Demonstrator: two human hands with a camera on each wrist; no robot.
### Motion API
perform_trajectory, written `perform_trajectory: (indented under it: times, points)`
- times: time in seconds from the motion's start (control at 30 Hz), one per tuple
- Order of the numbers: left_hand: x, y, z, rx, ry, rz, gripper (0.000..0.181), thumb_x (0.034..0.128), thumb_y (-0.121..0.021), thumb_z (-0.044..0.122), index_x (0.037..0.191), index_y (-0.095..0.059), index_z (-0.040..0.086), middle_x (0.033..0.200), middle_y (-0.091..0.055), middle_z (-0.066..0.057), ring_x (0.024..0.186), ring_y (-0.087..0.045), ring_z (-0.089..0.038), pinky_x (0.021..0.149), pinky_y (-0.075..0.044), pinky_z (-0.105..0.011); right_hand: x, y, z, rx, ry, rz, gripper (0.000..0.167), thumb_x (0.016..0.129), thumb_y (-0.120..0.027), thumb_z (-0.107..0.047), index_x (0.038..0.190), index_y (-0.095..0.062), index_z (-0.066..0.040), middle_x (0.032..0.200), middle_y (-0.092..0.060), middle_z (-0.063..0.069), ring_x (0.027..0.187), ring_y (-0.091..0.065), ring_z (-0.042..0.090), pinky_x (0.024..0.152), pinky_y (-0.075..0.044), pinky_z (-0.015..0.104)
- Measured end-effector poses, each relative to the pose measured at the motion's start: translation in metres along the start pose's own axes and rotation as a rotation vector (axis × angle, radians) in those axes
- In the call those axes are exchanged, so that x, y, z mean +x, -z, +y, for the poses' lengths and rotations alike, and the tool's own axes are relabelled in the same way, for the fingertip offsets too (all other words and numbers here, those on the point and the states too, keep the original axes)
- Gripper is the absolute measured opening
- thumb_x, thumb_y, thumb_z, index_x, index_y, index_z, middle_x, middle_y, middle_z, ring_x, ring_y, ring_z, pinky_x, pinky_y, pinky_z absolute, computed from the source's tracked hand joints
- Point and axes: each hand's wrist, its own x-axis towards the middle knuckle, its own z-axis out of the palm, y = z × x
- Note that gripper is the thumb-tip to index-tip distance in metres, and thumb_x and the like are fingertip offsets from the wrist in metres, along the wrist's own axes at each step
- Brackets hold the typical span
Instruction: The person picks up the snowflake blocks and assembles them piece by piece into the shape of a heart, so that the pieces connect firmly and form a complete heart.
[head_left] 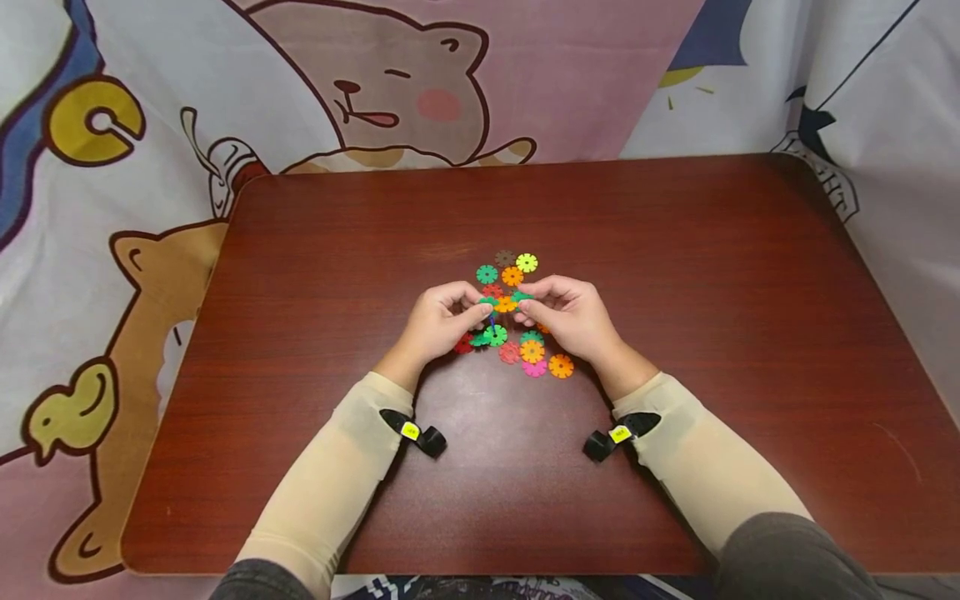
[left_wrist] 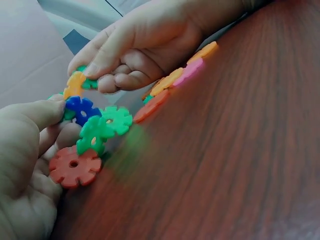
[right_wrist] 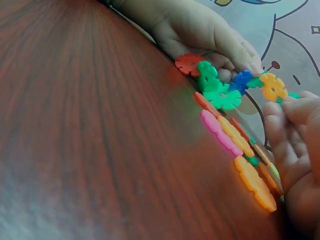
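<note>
My left hand and right hand hold a chain of slotted plastic flower discs between them, above the table. An orange disc sits mid-span, joined to green discs on both sides. Thumb and fingers of the left hand pinch the green disc on its left; the right hand pinches the green disc on its right, mostly covered by fingertips. From the left side hang a blue disc and linked green discs. A red disc is beside the left palm; whether it joins the chain, I cannot tell.
Loose discs lie around the hands: yellow, brown and green behind, pink and orange in front. They rest on a reddish-brown table. A printed cloth hangs behind it.
</note>
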Motion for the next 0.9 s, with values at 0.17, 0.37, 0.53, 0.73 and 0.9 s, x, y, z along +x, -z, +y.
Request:
perform_trajectory:
  times: [0.17, 0.37, 0.53, 0.73, 0.9]
  points:
    - [0.0002, -0.0001, -0.0013, -0.019, -0.011, -0.021, 0.007, 0.0953, -0.077, -0.003, 0.089, -0.074, -0.002, 0.076, -0.071, -0.008, 0.063, -0.065, -0.017, 0.059, -0.055, -0.026, -0.0004, 0.0007, 0.0000, 0.001, -0.015, -0.010, 0.021, 0.092, -0.069, 0.021, 0.113, -0.069, 0.021, 0.090, -0.079, 0.012, 0.073, -0.078, 0.019, 0.068, -0.065, 0.032]
    - [0.0002, -0.0037, -0.0021, 0.017, -0.010, 0.003, 0.011, 0.0953, -0.076, 0.000, 0.086, -0.070, 0.001, 0.074, -0.068, -0.003, 0.061, -0.060, -0.015, 0.058, -0.051, -0.025, -0.0006, -0.0004, 0.0016, -0.029, -0.002, 0.006, 0.024, 0.094, -0.068, 0.020, 0.117, -0.068, 0.022, 0.092, -0.078, 0.016, 0.076, -0.078, 0.016, 0.070, -0.065, 0.031]
    - [0.0000, -0.0062, -0.0004, 0.110, -0.072, -0.005, 0.011, 0.0921, -0.075, 0.004, 0.086, -0.065, 0.006, 0.077, -0.058, -0.005, 0.065, -0.051, -0.020, 0.060, -0.042, -0.027, -0.0005, -0.0035, 0.0003, -0.117, 0.031, -0.008, 0.026, 0.096, -0.068, 0.017, 0.121, -0.070, 0.018, 0.102, -0.074, 0.024, 0.079, -0.077, 0.016, 0.073, -0.064, 0.031]
    - [-0.0006, -0.0061, 0.0017, 0.075, -0.048, -0.036, 0.013, 0.0916, -0.073, 0.002, 0.101, -0.065, 0.001, 0.093, -0.063, -0.013, 0.070, -0.058, -0.027, 0.062, -0.048, -0.029, -0.0002, -0.0045, 0.0015, -0.264, 0.091, -0.017, 0.031, 0.095, -0.073, 0.013, 0.125, -0.073, 0.010, 0.110, -0.074, 0.023, 0.083, -0.072, 0.021, 0.077, -0.061, 0.024]
    - [-0.0005, -0.0058, 0.0030, 0.070, -0.015, -0.080, 0.014, 0.0941, -0.071, 0.004, 0.108, -0.068, 0.003, 0.098, -0.070, -0.010, 0.078, -0.066, -0.025, 0.065, -0.053, -0.030, 0.0005, -0.0045, 0.0033, -0.341, 0.095, -0.031, 0.037, 0.093, -0.078, 0.008, 0.129, -0.072, 0.007, 0.103, -0.078, 0.018, 0.084, -0.071, 0.018, 0.074, -0.057, 0.020]
